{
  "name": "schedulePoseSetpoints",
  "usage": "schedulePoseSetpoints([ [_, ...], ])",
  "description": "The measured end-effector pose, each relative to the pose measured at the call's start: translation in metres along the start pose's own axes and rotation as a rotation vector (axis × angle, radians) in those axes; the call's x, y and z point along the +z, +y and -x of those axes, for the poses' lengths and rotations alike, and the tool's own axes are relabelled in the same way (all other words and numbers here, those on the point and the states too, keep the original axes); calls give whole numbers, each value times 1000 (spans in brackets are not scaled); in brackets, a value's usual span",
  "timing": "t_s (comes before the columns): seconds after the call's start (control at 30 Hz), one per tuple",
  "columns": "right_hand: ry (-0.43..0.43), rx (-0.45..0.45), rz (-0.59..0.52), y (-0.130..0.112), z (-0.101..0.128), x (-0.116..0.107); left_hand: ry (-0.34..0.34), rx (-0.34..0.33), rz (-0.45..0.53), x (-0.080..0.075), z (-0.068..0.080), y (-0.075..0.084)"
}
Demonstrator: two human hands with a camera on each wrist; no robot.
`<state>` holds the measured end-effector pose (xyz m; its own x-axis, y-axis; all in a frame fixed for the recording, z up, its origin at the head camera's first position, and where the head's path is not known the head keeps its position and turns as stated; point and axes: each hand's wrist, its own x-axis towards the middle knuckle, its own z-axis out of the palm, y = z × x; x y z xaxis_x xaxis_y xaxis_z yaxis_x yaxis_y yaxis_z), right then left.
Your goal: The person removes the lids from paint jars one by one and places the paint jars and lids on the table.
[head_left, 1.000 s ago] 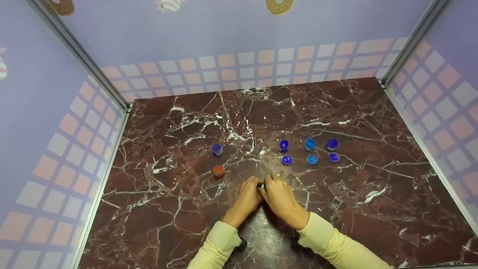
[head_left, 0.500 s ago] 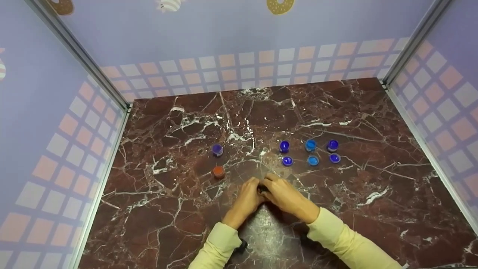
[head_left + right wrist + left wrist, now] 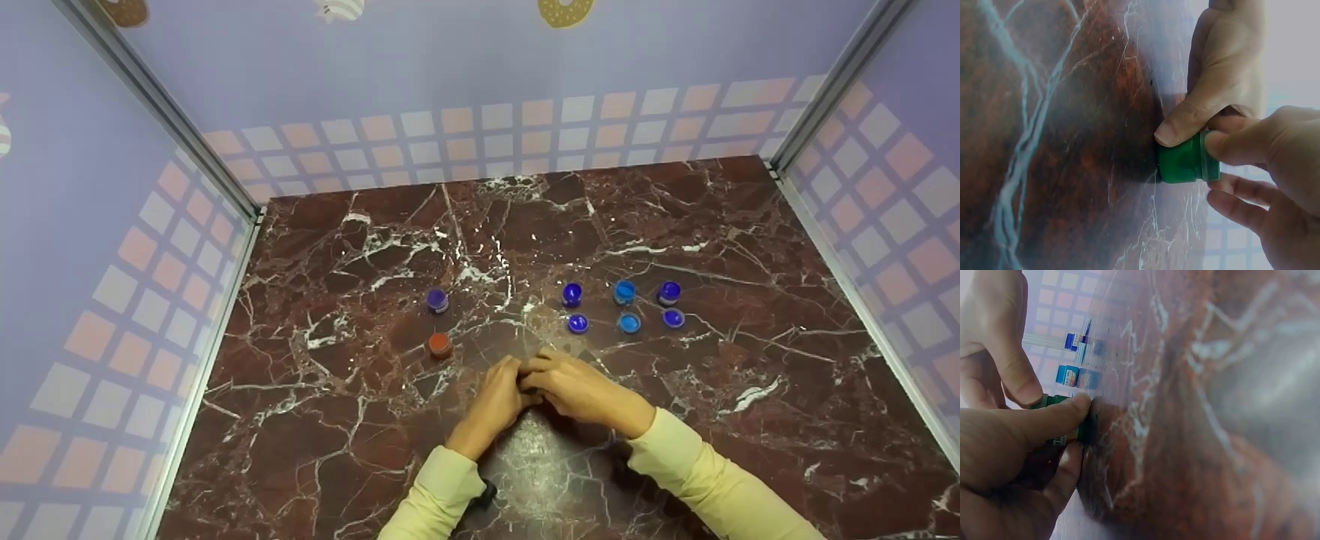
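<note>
Hands meet over the marble table (image 3: pixel 675 225), left hand (image 3: pixel 497 396) and right hand (image 3: pixel 581 390) fingers pinching a green pot (image 3: pixel 1185 159).

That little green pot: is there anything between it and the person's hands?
No, nothing visible. Both hands are already on the green pot: the left hand holds its body against the marble table, and the right hand grips its lid end. The blue pots and the orange pot stand apart.
</note>
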<state>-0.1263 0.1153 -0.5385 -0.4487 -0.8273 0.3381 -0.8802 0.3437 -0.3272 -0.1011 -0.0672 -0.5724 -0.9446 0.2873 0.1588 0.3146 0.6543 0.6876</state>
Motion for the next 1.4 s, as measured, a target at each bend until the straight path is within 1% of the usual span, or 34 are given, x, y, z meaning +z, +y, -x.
schedulePoseSetpoints([
  [0.1, 19, -26, 0, 2, 1, 1, 3, -3, 3, 0, 0, 0],
  [0.2, 27, -14, -25, 3, 4, 2, 9, 11, -1, 1, 0, 0],
  [0.4, 46, 80, -146, 5, 9, 1, 4, 3, -10, 0, 0, 0],
  [0.53, 121, 200, -207, 5, 11, 2, -4, -1, 16, 0, -1, 1],
  [0.6, 181, 287, -224, 3, 10, 2, -7, -11, 38, 0, -1, 2],
  [0.7, 279, 444, -225, -2, 7, 4, -6, -27, 45, 0, -1, 2],
  [0.8, 366, 572, -193, -9, 4, 6, -5, -35, 50, 1, 0, 3],
  [0.87, 408, 638, -144, -16, 1, 7, -7, -35, 58, 1, 0, 3],
  [0.93, 431, 684, -65, -22, -3, 8, -12, -38, 63, 1, -1, 3],
  [1.0, 436, 716, 33, -29, -6, 11, -12, -38, 62, 1, -1, 2],
  [1.03, 432, 721, 78, -32, -7, 12, -8, -34, 54, 1, -1, 2],
  [1.13, 395, 713, 192, -41, -12, 16, 14, 7, 18, 2, -1, 0],
  [1.27, 326, 699, 257, -49, -18, 22, 50, 83, -21, 4, 0, -4],
  [1.4, 297, 689, 292, -51, -21, 27, 70, 123, -28, 4, 1, -6],
])
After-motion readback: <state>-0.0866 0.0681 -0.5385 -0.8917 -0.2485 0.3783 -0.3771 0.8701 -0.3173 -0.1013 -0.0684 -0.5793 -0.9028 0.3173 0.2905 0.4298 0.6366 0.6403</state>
